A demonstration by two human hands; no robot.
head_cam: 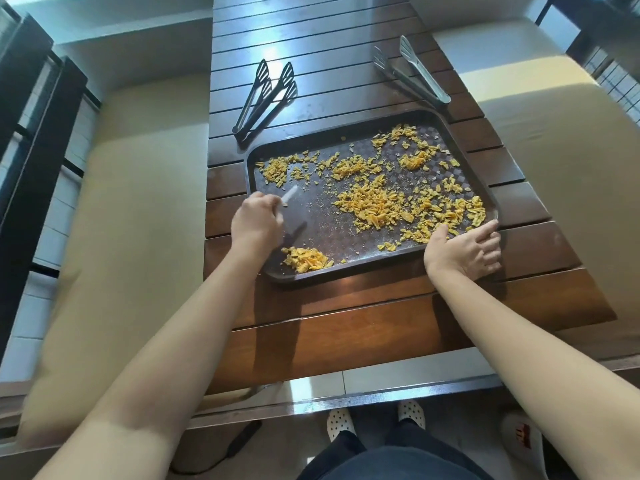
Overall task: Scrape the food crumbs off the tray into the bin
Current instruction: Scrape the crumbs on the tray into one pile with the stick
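Note:
A dark brown tray (pixel 349 270) lies on the slatted wooden table (pixel 346 323). Yellow-orange food crumbs (pixel 377 199) are scattered over most of it, with a small heap (pixel 304 259) near its front left corner. My left hand (pixel 254 221) hovers over the tray's left side and grips a thin, pale, blurred scraper-like tool (pixel 289 195). My right hand (pixel 467 249) rests on the tray's front right corner, fingers curled over the rim. No bin is visible.
Two pairs of black-tipped tongs (pixel 265 98) lie behind the tray on the left, metal tongs (pixel 412 72) on the right. Beige cushioned benches (pixel 138 209) flank the table. My feet (pixel 374 420) show below the table edge.

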